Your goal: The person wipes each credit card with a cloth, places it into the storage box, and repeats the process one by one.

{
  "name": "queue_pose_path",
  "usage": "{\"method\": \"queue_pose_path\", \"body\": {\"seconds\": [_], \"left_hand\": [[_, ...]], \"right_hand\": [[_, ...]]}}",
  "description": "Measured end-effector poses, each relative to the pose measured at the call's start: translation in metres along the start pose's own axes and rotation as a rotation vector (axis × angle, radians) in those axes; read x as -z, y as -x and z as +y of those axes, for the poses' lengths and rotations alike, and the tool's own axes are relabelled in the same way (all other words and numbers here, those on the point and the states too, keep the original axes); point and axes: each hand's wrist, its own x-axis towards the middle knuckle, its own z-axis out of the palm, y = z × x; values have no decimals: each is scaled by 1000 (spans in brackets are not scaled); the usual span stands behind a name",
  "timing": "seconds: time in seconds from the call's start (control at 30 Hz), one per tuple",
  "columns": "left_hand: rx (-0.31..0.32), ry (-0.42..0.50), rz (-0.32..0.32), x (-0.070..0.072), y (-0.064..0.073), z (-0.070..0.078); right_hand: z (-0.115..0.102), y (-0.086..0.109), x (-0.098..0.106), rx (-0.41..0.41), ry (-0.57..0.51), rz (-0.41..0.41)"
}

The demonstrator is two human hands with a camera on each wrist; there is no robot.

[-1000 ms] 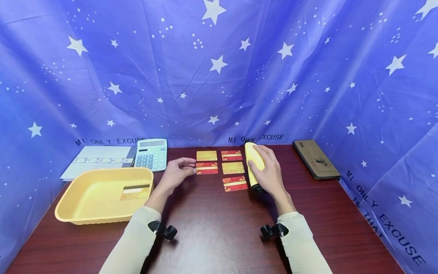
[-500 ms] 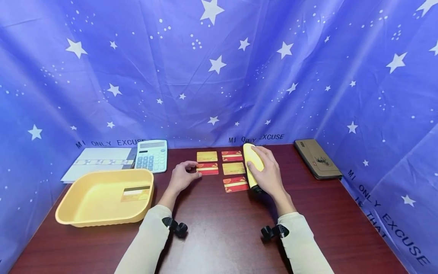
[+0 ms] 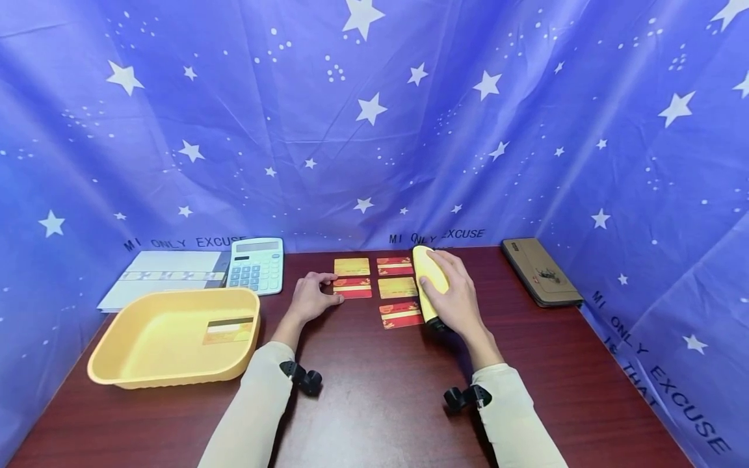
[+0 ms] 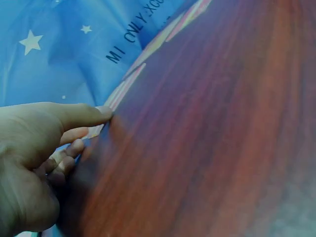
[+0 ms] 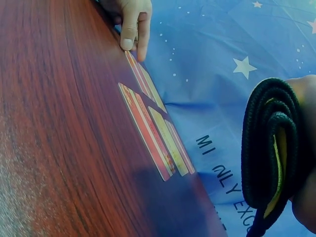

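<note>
My left hand is at the left end of a red striped card, thumb at its near corner and a fingertip at its far corner. The card lies flat. Directly behind it is a gold card. To the right runs a column of a red card, a gold card and another red card. My right hand grips a yellow wallet beside that column; in the right wrist view its dark folded edges show, with yellow inside.
A yellow plastic basket at the left has a card with a black stripe in it. Behind stand a light blue calculator and a white box. A brown wallet lies at the back right, near the starry curtain.
My left hand has moved slightly right onto the red card's left end, its thumb spreading away from the fingers. My right hand keeps hold of the yellow wallet, nearly still.
</note>
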Motion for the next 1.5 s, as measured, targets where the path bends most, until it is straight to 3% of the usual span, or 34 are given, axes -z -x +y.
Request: {"method": "queue_pose_path", "body": {"seconds": [0.5,1.13,1.33,1.5], "left_hand": [[64,-30,-11,-1,5,4],[27,14,60,-5,9,8],[45,87,122,-4,16,8],[7,200,178,3,21,17]], "right_hand": [[-2,2,-3,2,12,-9],[-1,0,-4,16,13,4],[-4,2,-5,-1,5,-12],[-4,2,-6,8,9,-14]]}}
